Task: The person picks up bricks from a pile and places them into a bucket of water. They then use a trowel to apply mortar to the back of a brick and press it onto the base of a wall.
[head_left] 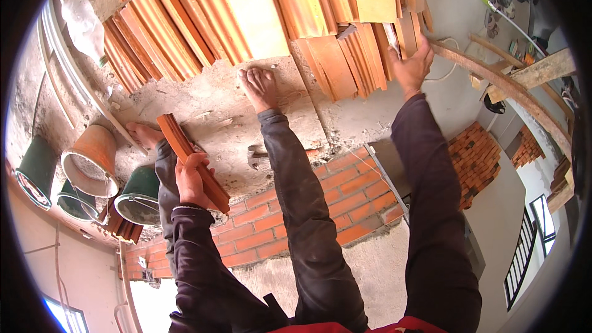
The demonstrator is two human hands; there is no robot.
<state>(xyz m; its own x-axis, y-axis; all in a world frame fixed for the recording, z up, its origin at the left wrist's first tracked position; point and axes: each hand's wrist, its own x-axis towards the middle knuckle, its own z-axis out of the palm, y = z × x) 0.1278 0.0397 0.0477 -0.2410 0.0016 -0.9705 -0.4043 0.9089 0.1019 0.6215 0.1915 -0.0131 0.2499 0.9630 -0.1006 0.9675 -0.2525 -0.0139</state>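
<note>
Right hand (412, 69) stretched forward (left hand (192, 180) clasps tile (177, 138)).

Ahead of you, clay tiles (179, 18) stand in rows on the floor (185, 102). Your right hand (412, 68) touches the tiles at the right end of the nearer row; wooden beams (512, 83) lie farther right. Your left hand (192, 180), well apart to the left, holds a single clay piece (174, 139) in front of your left leg. Your right foot (259, 83) is just short of the rows, your left foot (145, 134) farther back. Behind your right foot, a hammer (258, 157) lies crossing under your shin, with a brick wall (265, 237) behind it. Buckets (89, 154) cluster left of your left foot; beyond them, a plastic bottle (83, 21) lies left of the tiles.
</note>
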